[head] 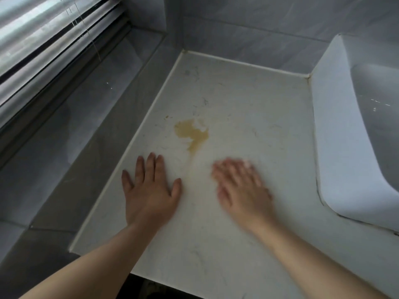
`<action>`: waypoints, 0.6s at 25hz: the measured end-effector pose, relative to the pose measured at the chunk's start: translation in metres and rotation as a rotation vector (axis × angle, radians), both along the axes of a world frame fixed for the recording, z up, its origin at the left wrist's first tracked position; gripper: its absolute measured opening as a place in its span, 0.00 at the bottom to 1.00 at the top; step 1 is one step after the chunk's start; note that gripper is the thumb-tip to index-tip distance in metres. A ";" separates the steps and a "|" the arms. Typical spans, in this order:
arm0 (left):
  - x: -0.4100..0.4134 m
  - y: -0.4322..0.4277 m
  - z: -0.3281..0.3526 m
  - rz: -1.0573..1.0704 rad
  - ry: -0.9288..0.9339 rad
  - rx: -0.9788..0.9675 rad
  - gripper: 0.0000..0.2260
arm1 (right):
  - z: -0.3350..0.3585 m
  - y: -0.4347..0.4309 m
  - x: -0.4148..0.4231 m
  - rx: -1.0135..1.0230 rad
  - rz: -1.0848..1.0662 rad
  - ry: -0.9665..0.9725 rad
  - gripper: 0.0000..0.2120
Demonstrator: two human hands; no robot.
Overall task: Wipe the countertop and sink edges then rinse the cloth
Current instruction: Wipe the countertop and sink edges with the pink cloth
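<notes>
A pale marble countertop (248, 117) fills the middle of the view, with a yellow-brown spill (192, 132) near its centre. My left hand (151, 190) lies flat on the counter near its left edge, fingers straight and spread. My right hand (241, 186) is over the counter just right of the spill's tail, fingers extended, blurred by motion. Neither hand holds anything. No cloth is in sight. A white vessel sink (345, 147) stands on the counter at the right, its basin partly cut off by the frame.
Grey tiled walls (248, 29) close the back corner. A grey window ledge (75, 130) runs along the left, below the counter's raised white edge, with slatted blinds (43, 35) above it. The counter's front edge drops off at the bottom left.
</notes>
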State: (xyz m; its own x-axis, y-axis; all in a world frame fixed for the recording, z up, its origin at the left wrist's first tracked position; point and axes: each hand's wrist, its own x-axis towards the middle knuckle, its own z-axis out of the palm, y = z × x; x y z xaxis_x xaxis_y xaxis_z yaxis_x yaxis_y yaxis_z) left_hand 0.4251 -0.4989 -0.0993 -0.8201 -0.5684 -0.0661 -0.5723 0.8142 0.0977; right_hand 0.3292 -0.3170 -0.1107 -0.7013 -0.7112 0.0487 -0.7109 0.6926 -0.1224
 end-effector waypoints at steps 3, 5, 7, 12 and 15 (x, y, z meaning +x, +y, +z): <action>0.000 -0.002 0.000 -0.008 -0.006 -0.001 0.38 | 0.004 -0.007 -0.079 -0.017 -0.411 -0.037 0.24; 0.001 -0.001 0.001 -0.012 -0.006 0.007 0.38 | 0.008 -0.048 -0.097 -0.022 -0.495 -0.098 0.24; 0.001 -0.002 0.001 -0.006 0.007 0.023 0.38 | 0.009 -0.087 -0.073 -0.013 -0.274 -0.101 0.25; 0.017 -0.041 0.003 -0.298 -0.016 -0.097 0.33 | 0.002 -0.050 -0.009 -0.031 0.061 -0.004 0.26; 0.027 -0.053 0.000 -0.313 -0.058 -0.099 0.34 | 0.000 -0.030 -0.050 -0.003 -0.216 0.044 0.27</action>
State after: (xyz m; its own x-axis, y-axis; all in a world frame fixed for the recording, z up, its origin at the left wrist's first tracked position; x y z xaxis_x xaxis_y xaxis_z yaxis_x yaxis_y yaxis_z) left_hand 0.4519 -0.5516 -0.0992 -0.9524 -0.2956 -0.0749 -0.2952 0.9553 -0.0161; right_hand 0.2787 -0.3473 -0.1111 -0.8348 -0.5441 0.0842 -0.5503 0.8293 -0.0971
